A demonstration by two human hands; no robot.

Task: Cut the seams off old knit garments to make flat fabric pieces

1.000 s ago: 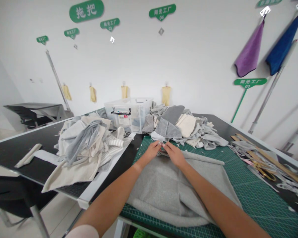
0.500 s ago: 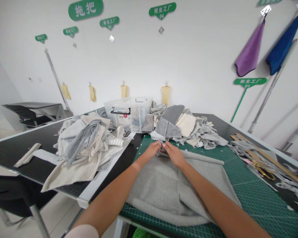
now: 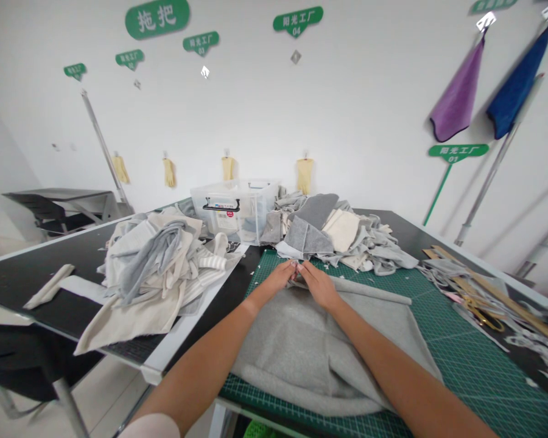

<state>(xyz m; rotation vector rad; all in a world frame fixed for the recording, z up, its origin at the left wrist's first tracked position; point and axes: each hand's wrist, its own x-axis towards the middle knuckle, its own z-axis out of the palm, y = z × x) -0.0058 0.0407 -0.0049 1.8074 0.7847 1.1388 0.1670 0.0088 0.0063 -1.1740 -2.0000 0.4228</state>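
A large piece of grey fabric (image 3: 301,347) lies over a green cutting mat (image 3: 475,359), its edges curled. At its far edge my left hand (image 3: 281,275) and my right hand (image 3: 317,283) meet, fingertips almost touching. Both are closed, pinching the raised edge of the cloth between thumbs and fingers. The exact bit of cloth between the fingertips is too small to make out. My forearms reach across the fabric and cover parts of it.
Heaps of cloth scraps lie left (image 3: 155,255) and behind the mat (image 3: 329,228). A clear plastic box (image 3: 237,210) stands between them. At right are gold-handled scissors (image 3: 486,316), fabric strips and a long wooden strip (image 3: 506,298). A black chair (image 3: 22,359) is at lower left.
Hardly anything differs. Both hands stay at the fabric's far edge, with only a slight shift of the fingers. The view has moved a touch.
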